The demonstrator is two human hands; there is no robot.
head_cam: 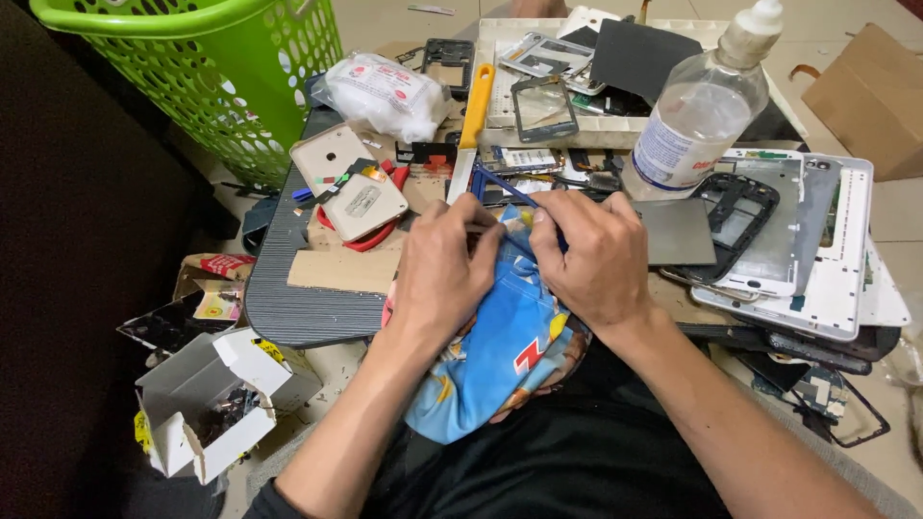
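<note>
Cluttered low table (308, 298): near its front edge, left hand (444, 274) and right hand (598, 258) pinch a small part over blue cloth (505, 351); blue tweezers (508, 188) could flick it into the phone frames (769, 231).

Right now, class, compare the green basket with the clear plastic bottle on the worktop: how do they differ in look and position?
The green basket is opaque green with perforated walls; the clear plastic bottle is see-through with a white cap and label. The green basket stands off the board at far left, its top open; the clear plastic bottle stands among phone parts at the right, capped. Both are plastic, upright, and untouched by the hands.
</note>
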